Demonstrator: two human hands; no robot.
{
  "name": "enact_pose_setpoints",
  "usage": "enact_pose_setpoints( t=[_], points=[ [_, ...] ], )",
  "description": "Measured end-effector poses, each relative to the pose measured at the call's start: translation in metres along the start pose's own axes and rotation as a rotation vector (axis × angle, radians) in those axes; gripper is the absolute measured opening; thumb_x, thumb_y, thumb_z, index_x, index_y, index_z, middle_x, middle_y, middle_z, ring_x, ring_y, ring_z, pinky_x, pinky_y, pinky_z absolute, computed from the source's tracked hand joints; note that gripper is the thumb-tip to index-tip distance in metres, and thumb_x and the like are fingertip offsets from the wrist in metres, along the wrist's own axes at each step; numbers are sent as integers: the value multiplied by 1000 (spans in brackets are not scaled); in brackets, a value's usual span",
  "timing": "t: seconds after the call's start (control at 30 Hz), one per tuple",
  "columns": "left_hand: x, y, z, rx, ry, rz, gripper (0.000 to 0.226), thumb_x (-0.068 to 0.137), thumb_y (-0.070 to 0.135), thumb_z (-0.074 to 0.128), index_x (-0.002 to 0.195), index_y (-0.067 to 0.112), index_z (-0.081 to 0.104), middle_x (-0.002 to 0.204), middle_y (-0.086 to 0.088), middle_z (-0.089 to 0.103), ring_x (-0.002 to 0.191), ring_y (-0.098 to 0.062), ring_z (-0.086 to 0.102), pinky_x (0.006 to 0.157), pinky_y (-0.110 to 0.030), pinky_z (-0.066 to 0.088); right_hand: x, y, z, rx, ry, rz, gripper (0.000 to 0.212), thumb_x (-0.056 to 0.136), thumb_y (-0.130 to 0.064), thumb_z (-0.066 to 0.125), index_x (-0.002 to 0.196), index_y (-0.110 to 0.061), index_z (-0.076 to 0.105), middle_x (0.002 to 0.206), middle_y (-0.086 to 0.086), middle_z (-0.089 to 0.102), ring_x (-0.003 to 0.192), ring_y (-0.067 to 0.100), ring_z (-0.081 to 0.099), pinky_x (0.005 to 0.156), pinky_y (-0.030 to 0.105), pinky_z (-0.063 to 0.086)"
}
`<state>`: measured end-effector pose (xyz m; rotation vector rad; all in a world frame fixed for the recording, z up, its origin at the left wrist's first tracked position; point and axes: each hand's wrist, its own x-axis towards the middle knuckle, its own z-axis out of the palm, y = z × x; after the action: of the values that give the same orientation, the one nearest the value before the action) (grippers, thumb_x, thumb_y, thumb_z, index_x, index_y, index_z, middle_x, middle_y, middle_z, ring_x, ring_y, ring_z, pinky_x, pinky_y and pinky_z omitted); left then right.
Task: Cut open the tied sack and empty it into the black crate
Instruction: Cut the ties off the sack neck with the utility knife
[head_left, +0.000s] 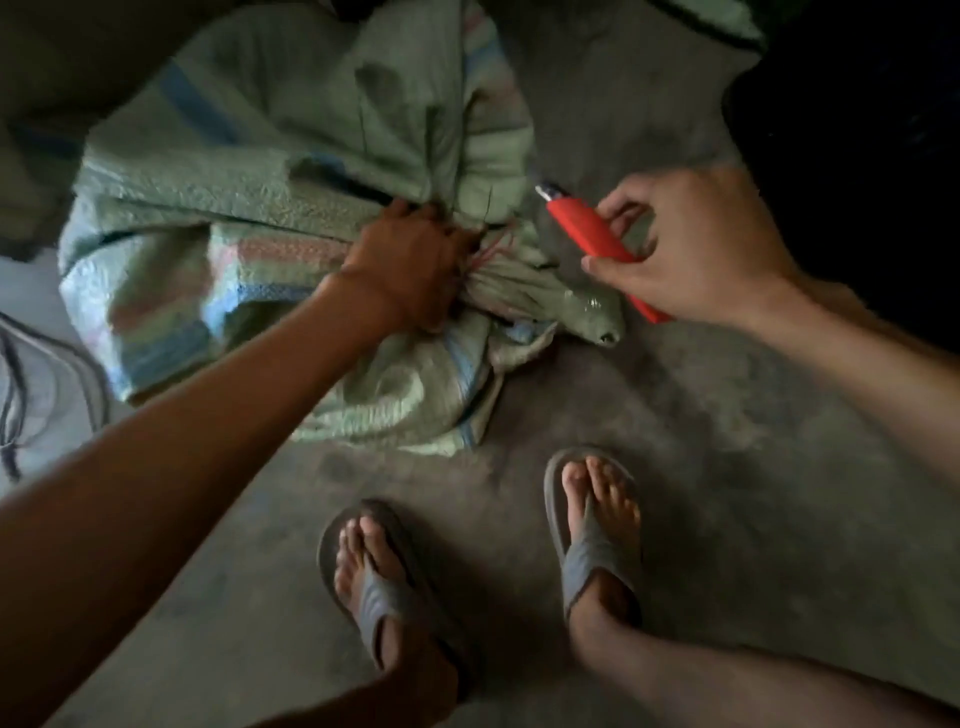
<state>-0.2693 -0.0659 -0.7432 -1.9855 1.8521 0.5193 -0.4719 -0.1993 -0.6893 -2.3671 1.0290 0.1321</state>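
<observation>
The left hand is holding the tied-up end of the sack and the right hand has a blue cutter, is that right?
Almost. The cutter is red, not blue, as the head view shows. The rest holds: the left hand holds the tied end of the sack, and the right hand holds the cutter.

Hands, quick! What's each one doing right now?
Left hand: closed, gripping the sack at its tied neck.
Right hand: closed, holding the red cutter.
</observation>
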Motion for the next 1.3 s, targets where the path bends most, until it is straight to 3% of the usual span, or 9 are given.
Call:
enact_pose_setpoints(
  t=[0.13, 0.23, 0.47, 0.6, 0.7, 0.8, 1.0, 1.13, 1.3],
  points=[
    [30, -39, -34, -232, -189, -6, 70, 65, 40, 91, 131, 29, 69, 124, -8, 73, 116, -27, 66, 84, -28, 45, 44, -13, -11, -57, -25, -125, 34, 74, -44, 77, 102, -25, 74, 89, -6, 75, 79, 14, 67, 69, 23, 39],
    [44, -54, -36, -272, -282, -36, 64, 66, 42, 90, 126, 26, 72, 123, -2, 74, 114, -23, 67, 94, -27, 49, 71, -25, -25, -161, -4, -236, 33, 75, -41, 77, 104, -25, 75, 76, -7, 68, 90, 21, 70, 70, 25, 41],
    [15, -86, -49, -506, 18, -188, 45, 82, 42, 79, 119, 17, 75, 113, 0, 75, 109, -20, 67, 103, -39, 51, 106, -68, -105, -352, 132, -353, 49, 77, -48, 78, 111, -14, 74, 99, 10, 73, 90, 28, 65, 78, 36, 53],
    [-57, -73, -83, -1076, 435, -423, 29, 95, 24, 69, 111, 0, 75, 99, -12, 71, 80, -14, 62, 72, -19, 50, 67, -121, -168, -225, 193, -340, 50, 77, -50, 79, 113, -16, 72, 105, 7, 72, 92, 25, 64, 82, 34, 52],
    [-102, -56, -99, -1947, 589, -482, 36, 99, 21, 62, 121, -8, 67, 112, -25, 71, 101, -33, 68, 94, -37, 56, 33, -155, -187, -95, 199, -416, 42, 79, -44, 80, 114, -22, 73, 102, -2, 70, 90, 15, 62, 78, 25, 43],
    [-133, -52, -113, -2387, 569, -357, 39, 97, 22, 57, 124, -4, 67, 116, -25, 72, 108, -37, 68, 105, -51, 49, 8, -181, -175, 29, 217, -489, 42, 81, -45, 77, 117, -26, 69, 105, -8, 67, 97, 12, 63, 78, 27, 45],
    [-152, -44, -115, -2532, 729, -172, 43, 88, 28, 48, 62, 5, 72, 61, -9, 67, 53, -23, 64, 66, -32, 49, -21, -195, -129, 432, 226, -525, 21, 88, -42, 71, 105, -31, 68, 93, -14, 68, 87, 1, 64, 71, 21, 48],
    [-153, -47, -114, -2519, 657, -168, 41, 83, 42, 65, 86, 2, 70, 79, -14, 67, 68, -27, 64, 71, -35, 52, -30, -180, -102, 588, 204, -533, 16, 86, -40, 70, 100, -32, 68, 92, -11, 71, 88, 4, 67, 79, 27, 56],
    [-152, -60, -110, -2275, 698, -254, 34, 91, 29, 63, 105, 1, 76, 98, -15, 75, 82, -25, 72, 87, -37, 58, -36, -164, -89, 649, 243, -519, 17, 86, -38, 70, 101, -31, 69, 93, -6, 72, 86, 11, 69, 75, 27, 55]
  ],
)
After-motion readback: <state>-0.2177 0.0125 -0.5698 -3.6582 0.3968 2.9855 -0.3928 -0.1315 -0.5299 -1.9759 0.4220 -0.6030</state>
